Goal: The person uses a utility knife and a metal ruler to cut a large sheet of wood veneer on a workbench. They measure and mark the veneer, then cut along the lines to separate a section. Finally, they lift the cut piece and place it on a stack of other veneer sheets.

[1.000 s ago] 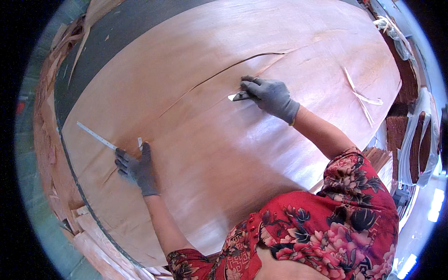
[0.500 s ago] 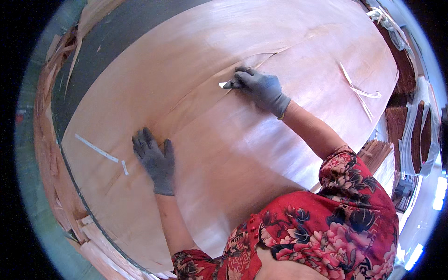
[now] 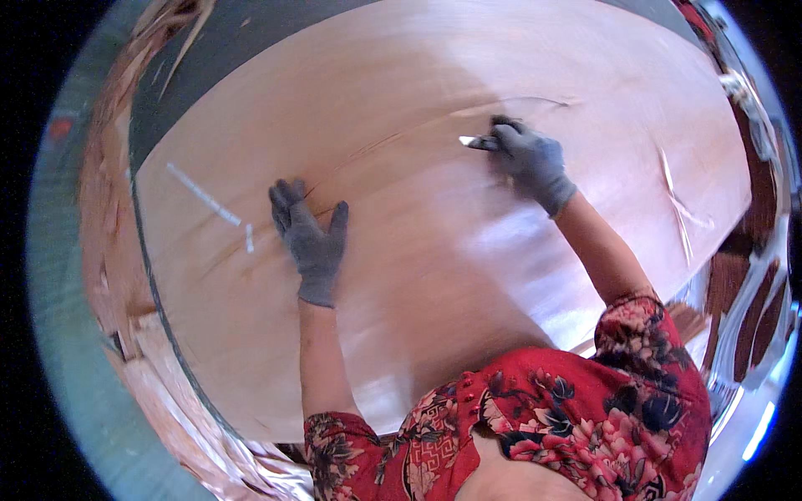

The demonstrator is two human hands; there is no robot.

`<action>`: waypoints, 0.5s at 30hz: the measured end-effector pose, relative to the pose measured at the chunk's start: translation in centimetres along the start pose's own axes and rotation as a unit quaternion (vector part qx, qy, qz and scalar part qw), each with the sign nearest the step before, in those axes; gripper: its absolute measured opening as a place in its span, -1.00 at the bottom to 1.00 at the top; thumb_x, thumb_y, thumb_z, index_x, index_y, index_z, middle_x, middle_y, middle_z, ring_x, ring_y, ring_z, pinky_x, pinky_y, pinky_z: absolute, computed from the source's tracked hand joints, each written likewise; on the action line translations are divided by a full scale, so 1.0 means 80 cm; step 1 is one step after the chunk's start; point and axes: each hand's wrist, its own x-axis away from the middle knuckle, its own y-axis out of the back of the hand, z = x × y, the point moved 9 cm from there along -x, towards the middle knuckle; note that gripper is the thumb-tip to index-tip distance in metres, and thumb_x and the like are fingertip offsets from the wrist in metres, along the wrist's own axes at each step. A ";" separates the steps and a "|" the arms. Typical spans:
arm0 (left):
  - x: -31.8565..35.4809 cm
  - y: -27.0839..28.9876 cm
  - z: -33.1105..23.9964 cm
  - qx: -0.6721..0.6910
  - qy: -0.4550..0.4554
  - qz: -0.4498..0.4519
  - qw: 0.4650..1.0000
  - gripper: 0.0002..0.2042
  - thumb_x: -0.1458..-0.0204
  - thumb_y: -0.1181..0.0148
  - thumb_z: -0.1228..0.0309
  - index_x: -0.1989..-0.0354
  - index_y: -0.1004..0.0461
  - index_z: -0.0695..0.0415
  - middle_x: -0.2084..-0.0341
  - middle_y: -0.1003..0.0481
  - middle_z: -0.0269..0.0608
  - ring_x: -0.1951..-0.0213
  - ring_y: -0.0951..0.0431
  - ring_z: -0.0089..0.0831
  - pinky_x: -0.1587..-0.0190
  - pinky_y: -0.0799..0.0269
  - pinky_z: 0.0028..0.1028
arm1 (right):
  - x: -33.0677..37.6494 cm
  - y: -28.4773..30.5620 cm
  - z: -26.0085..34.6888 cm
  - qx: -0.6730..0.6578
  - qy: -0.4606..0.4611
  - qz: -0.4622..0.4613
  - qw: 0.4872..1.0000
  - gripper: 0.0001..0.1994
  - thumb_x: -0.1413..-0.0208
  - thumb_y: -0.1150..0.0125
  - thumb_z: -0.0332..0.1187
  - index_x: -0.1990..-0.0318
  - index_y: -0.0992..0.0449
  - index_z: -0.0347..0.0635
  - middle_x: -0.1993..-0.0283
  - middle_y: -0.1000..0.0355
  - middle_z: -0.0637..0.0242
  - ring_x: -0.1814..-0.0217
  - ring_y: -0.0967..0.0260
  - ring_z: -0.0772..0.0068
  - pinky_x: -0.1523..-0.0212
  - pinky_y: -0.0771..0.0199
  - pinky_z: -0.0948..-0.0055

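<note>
A large, thin sheet of pale brown wood veneer [image 3: 401,275] lies spread in front of me. My left hand [image 3: 309,242], in a grey glove, rests flat on it with the thumb apart from the fingers. Farther right, my gloved right hand [image 3: 530,163] is closed around a small knife, whose short bright blade [image 3: 469,142] points left, close to the sheet. A long, curved split [image 3: 409,131] runs across the veneer beyond both hands, from near the left fingertips to a dark end at the upper right. The knife's handle is mostly hidden by the fingers.
White perforated tape [image 3: 203,194] and a shorter piece [image 3: 249,238] sit on the veneer at left. Thin pale offcuts [image 3: 675,204] lie at right. Scrap veneer [image 3: 109,217] heaps along the left edge; stacked brown sheets [image 3: 760,200] stand at right. A dark grey surface [image 3: 225,54] shows behind.
The view has shifted. My right hand, with the knife, has moved a little rightward along the split; the second, slanting line near it no longer shows. My left hand stays flat.
</note>
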 end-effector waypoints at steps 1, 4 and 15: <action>-0.001 0.022 0.011 -0.005 0.029 -0.054 0.998 -0.40 0.02 -0.21 0.22 -0.16 -0.23 0.28 -0.24 -0.01 0.26 -0.32 0.15 0.11 -0.30 0.23 -0.04 | 0.003 0.001 0.000 0.000 0.003 -0.005 1.000 -0.85 -0.07 -0.06 -0.30 0.23 -0.41 -0.09 0.04 -0.44 0.28 0.33 -0.49 0.17 0.42 -0.49 0.26; 0.012 0.085 0.053 -0.023 0.105 -0.166 0.980 -0.41 0.01 -0.23 0.23 -0.17 -0.23 0.25 -0.27 0.09 0.31 -0.34 0.30 0.11 -0.32 0.35 -0.05 | 0.013 0.002 -0.013 -0.005 -0.010 -0.021 1.000 -0.82 -0.08 -0.08 -0.24 0.21 -0.42 -0.05 0.04 -0.45 0.32 0.35 -0.49 0.16 0.43 -0.48 0.25; 0.023 0.036 0.089 -0.132 0.109 -0.054 0.984 -0.17 0.07 -0.19 0.06 -0.26 0.03 0.33 -0.26 -0.04 0.12 -0.32 0.21 0.15 -0.28 0.15 -0.05 | -0.008 0.013 0.015 0.041 -0.011 0.081 0.996 -0.78 -0.06 -0.14 -0.19 0.22 -0.43 -0.10 0.06 -0.44 0.26 0.27 -0.47 0.10 0.38 -0.46 0.23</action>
